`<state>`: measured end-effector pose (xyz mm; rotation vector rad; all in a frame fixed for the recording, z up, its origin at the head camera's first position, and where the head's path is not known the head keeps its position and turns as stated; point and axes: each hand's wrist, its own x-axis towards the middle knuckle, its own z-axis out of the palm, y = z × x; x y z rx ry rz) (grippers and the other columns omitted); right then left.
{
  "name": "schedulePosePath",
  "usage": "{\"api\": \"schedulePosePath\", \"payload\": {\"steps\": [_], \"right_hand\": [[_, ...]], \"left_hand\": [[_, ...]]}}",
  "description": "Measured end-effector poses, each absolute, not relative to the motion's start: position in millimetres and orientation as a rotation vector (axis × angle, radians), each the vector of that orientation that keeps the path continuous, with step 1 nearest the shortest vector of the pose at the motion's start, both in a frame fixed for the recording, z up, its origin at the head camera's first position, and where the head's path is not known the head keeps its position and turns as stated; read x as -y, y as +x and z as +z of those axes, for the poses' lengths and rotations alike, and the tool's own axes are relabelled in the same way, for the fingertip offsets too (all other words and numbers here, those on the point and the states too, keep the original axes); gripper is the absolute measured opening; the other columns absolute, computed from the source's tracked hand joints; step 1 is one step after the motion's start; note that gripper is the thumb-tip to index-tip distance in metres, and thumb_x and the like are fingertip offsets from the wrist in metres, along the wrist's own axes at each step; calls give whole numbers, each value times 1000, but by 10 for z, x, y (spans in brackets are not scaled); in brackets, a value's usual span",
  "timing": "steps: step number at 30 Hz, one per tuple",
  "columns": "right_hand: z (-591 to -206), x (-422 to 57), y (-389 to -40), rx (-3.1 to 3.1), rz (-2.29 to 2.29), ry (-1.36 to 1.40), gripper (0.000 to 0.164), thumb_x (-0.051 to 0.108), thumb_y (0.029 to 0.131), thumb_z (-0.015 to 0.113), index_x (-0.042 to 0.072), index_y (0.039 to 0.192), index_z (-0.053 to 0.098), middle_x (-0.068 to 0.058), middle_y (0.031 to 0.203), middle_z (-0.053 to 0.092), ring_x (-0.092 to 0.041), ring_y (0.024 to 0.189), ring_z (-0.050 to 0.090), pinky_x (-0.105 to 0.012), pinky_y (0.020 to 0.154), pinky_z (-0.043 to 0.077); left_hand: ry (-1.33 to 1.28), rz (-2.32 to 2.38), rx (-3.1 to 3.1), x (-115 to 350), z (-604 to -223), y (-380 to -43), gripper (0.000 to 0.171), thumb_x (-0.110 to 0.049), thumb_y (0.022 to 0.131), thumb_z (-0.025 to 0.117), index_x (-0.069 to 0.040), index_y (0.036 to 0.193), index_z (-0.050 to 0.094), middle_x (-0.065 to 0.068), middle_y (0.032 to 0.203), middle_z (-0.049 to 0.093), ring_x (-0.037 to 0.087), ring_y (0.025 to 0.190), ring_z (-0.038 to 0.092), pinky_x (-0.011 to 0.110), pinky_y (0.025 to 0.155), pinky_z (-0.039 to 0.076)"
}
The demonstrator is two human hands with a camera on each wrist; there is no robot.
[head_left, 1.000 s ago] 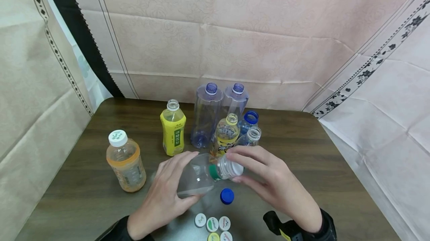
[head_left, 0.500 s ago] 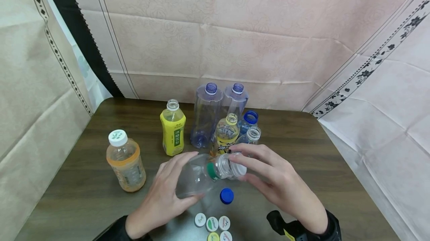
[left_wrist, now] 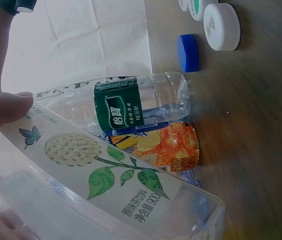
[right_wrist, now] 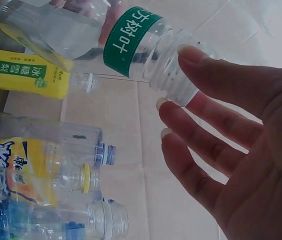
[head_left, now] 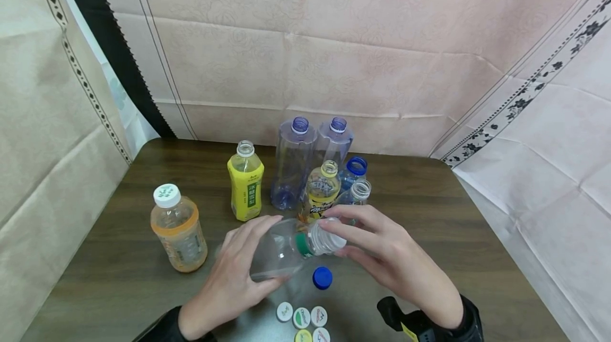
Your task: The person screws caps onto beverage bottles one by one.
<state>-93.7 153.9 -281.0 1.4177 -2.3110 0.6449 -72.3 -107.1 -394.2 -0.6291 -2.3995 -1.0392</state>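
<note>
My left hand point(head_left: 236, 265) grips a clear square-sided bottle point(head_left: 278, 252), which lies tilted with its neck to the right. A flower-and-leaf label point(left_wrist: 81, 150) shows on its body in the left wrist view, and a green band point(right_wrist: 131, 42) rings its shoulder in the right wrist view. At the neck my right hand point(head_left: 382, 246) pinches the whitish, ridged cap point(right_wrist: 185, 92) between thumb and fingertips. How firmly the cap sits on the neck cannot be told. A loose blue cap point(head_left: 322, 278) lies on the table just below the bottle.
Several uncapped bottles stand behind my hands, among them a yellow-labelled one point(head_left: 246, 188), a tall bluish one point(head_left: 292, 167) and an iced-tea one point(head_left: 321, 191). An orange-banded bottle with a white cap point(head_left: 179, 230) stands left. Several loose caps point(head_left: 302, 318) lie at the front.
My right hand has shifted slightly right and back a little, its fingers moving around the cap. The left hand and the bottle stay almost in place.
</note>
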Motion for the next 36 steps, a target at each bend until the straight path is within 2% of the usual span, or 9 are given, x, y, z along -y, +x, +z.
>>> {"api": "schedulePosePath", "payload": {"steps": [8, 15, 19, 24, 30, 33, 36], "right_hand": [[-2820, -1511, -926, 2315, 673, 1358, 41, 27, 92, 65, 15, 131, 61, -3, 123, 61, -14, 106, 60, -14, 89, 50], [-2843, -1488, -912, 2384, 714, 1243, 44, 35, 86, 71, 16, 125, 65, 2, 114, 64, -8, 97, 62, -12, 83, 50], [-2861, -1462, -923, 2363, 729, 1213, 40, 35, 82, 75, 14, 116, 68, 3, 104, 66, -5, 88, 61, -12, 77, 51], [-2892, -1417, -923, 2363, 690, 1117, 33, 46, 83, 71, 17, 100, 69, 10, 86, 62, 0, 74, 52, -9, 65, 46], [-2926, -1373, -925, 2326, 591, 1021, 39, 56, 85, 63, 17, 84, 64, 11, 71, 55, 2, 63, 45, -10, 54, 38], [-2931, -1363, -932, 2376, 584, 1009, 45, 60, 86, 57, 17, 93, 66, 9, 81, 61, 1, 66, 50, -12, 56, 44], [-2923, -1392, -934, 2426, 699, 1067, 47, 53, 94, 49, 15, 118, 62, 4, 104, 65, -4, 80, 57, -18, 65, 51]], "left_hand": [[-628, -1030, 2401, 1072, -3949, -718, 100, -32, 62, 91, -19, 146, 39, 2, 140, 50, 19, 123, 51, 50, 95, 41], [-634, -1023, 2399, 1076, -3950, -711, 99, -33, 63, 90, -21, 147, 37, 3, 140, 50, 21, 124, 50, 51, 96, 40], [-639, -1009, 2394, 1073, -3950, -709, 100, -33, 62, 91, -21, 146, 38, 3, 140, 50, 20, 124, 50, 51, 97, 40], [-645, -993, 2394, 1066, -3958, -704, 102, -31, 60, 91, -22, 146, 38, 3, 140, 50, 20, 124, 50, 51, 97, 40], [-646, -987, 2396, 1060, -3963, -699, 102, -32, 59, 91, -23, 146, 38, 3, 139, 51, 20, 124, 50, 51, 97, 41], [-646, -1001, 2394, 1058, -3960, -699, 102, -30, 59, 92, -20, 146, 39, 3, 139, 51, 21, 124, 51, 52, 97, 40], [-632, -1020, 2397, 1062, -3957, -701, 101, -31, 60, 91, -20, 146, 39, 4, 140, 51, 21, 124, 51, 52, 97, 40]]}}
